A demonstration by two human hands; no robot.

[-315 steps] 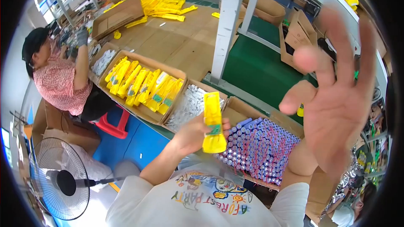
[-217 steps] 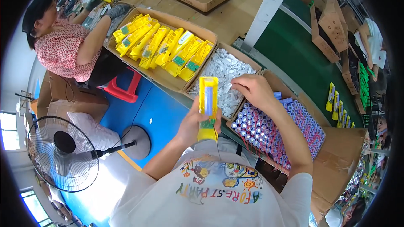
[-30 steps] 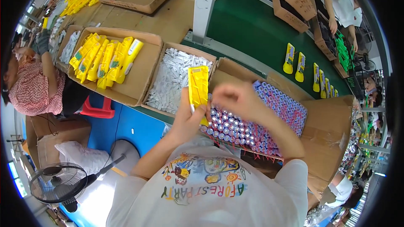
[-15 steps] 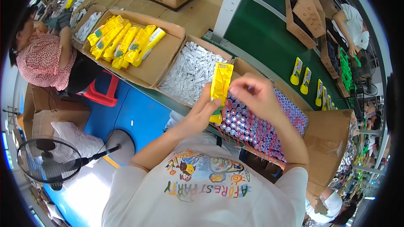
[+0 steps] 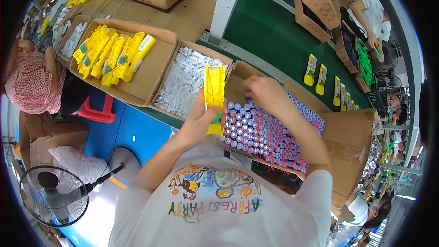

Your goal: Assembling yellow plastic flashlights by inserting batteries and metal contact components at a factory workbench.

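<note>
- Head view: a wide box (image 5: 350,148) of batteries (image 5: 247,128) stands right of the white parts (image 5: 183,82).
- The right hand (image 5: 265,90) has its fingers curled at the batteries' far edge; whether it grips one, I cannot tell.
- The left hand (image 5: 196,123) grips the yellow casing (image 5: 214,84), which is before the white parts, open side toward the camera.
- Good handling here probably means a steady left grip, thumb off the green board (image 5: 216,118), no tugging on red wires (image 5: 282,148).
- Writing: coloured lettering on the shirt (image 5: 215,224), dark print on the tray (image 5: 157,2), a small white label (image 5: 145,42), unreadable.
</note>
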